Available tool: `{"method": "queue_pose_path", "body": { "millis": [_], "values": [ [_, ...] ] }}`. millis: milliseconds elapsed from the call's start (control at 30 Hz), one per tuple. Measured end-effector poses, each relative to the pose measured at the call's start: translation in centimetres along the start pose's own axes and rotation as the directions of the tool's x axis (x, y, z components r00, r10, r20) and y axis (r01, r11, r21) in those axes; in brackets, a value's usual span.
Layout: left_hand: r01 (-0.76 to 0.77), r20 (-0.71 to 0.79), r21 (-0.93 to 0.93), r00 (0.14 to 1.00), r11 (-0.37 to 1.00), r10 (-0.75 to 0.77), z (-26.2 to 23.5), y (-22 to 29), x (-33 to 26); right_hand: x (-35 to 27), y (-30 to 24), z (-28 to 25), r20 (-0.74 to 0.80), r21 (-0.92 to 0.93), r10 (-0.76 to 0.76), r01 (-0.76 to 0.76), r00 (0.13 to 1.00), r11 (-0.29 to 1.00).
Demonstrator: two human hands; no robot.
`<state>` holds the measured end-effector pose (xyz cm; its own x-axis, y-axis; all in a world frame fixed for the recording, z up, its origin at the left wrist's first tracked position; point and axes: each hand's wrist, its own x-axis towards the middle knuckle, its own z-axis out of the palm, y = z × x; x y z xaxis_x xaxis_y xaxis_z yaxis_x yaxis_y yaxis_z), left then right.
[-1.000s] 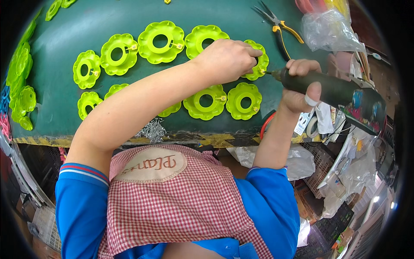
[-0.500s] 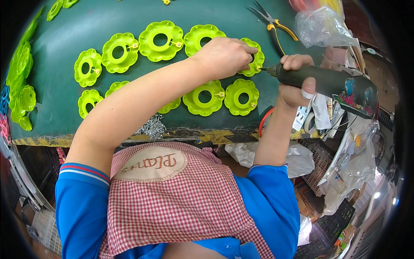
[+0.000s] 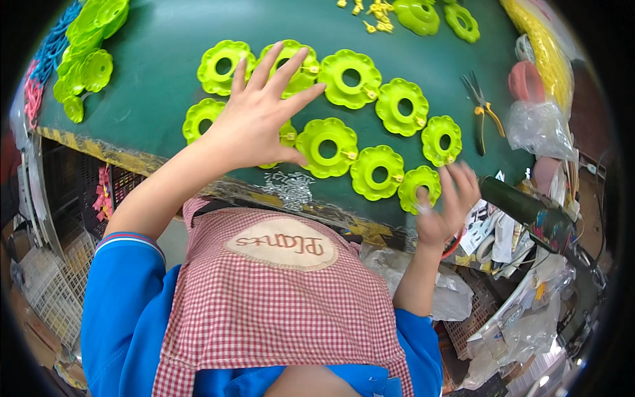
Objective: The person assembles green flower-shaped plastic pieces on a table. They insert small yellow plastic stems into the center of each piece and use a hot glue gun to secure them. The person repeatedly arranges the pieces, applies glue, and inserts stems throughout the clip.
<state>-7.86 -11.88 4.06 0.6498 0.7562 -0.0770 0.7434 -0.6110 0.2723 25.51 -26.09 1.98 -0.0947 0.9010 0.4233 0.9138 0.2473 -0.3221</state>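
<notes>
Bright green flower-shaped plastic pieces with round center holes, such as this one (image 3: pixel 344 63), lie in two rows on the green table; several carry a small yellow tab. My left hand (image 3: pixel 258 126) spreads its fingers over the left part of both rows, partly covering a few pieces. Beside the small green piece (image 3: pixel 430 175) at the near right end is my right hand (image 3: pixel 444 215), slightly blurred, fingers and thumb apart; its thumb overlaps that piece, and contact is unclear. A dark electric screwdriver (image 3: pixel 522 205) lies just right of this hand, out of its grasp.
Loose silver screws (image 3: pixel 289 190) are heaped by the table's near edge. Yellow-handled pliers (image 3: pixel 488 119) rest at right, near a clear plastic bag (image 3: pixel 539 129). Stacked green pieces (image 3: pixel 92 40) stand far left, small yellow parts (image 3: pixel 380 13) at the back. Blue strands (image 3: pixel 49 49) hang at left.
My right hand has let go of the electric screwdriver and come down by the near right piece. My left hand has moved left from the far right piece and spread open. The view has shifted.
</notes>
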Motion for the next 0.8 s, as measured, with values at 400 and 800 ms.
{"method": "queue_pose_path", "body": {
  "millis": [400, 800],
  "values": [
    [0.191, -0.171, 0.019, 0.968, 0.981, -0.185, 1.7, -8.3, -5.1, 11.2, -5.7, 10.5, 0.376, -0.159, -0.101, 0.172, 0.921, 0.972],
    [0.724, -0.245, -0.103, 0.646, 0.682, -0.723, 2.8, -10.6, -23.4, 20.2, -21.5, 21.2, 0.418, 0.238, -0.652, 0.616, 0.633, 0.751]
  ]
}}
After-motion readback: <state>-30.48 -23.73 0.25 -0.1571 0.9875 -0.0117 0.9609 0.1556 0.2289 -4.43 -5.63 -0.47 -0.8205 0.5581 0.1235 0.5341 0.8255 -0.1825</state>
